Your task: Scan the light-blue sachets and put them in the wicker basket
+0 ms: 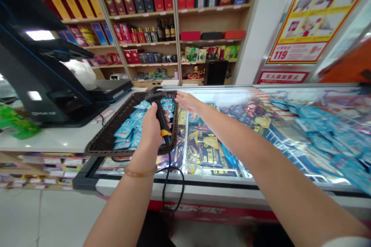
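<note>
My left hand is wrapped round the grip of a black barcode scanner with a yellow band near its base. A black cable runs down from the scanner and loops over the freezer's front edge. Below the scanner sits a dark woven basket holding many small blue packets. My right hand reaches to the basket's right rim, its fingers stretched out and nothing visible in them. Whether those fingertips touch the rim I cannot tell.
A glass-topped chest freezer spans the front, with packaged goods inside. More blue packets lie on its right. At left stand a black weighing machine and a green package on the counter. Stocked shelves line the back.
</note>
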Demonstrator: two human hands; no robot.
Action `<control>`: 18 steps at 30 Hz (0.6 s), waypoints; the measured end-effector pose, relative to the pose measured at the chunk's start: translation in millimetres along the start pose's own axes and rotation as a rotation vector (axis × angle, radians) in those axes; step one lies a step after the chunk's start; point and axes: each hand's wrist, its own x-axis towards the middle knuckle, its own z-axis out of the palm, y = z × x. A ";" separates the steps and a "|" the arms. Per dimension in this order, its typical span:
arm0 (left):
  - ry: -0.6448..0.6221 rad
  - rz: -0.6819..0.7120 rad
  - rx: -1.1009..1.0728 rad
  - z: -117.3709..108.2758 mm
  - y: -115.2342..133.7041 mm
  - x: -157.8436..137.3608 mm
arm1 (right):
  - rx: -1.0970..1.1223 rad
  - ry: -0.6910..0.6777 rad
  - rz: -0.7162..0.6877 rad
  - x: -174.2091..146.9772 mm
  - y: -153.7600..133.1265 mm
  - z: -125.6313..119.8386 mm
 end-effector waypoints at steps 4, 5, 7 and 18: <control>-0.138 -0.057 -0.049 37.3 -30.9 -11.8 | -0.260 0.165 0.034 -43.9 8.7 -76.0; -0.171 -0.068 -0.051 47.8 -40.5 -14.2 | -0.361 0.217 0.034 -57.0 10.7 -97.1; -0.235 -0.084 -0.026 69.1 -60.2 -18.8 | -0.616 0.326 0.039 -85.2 14.0 -139.8; -0.470 -0.106 0.073 125.6 -123.4 -35.6 | -1.434 0.946 0.509 -194.9 5.4 -279.7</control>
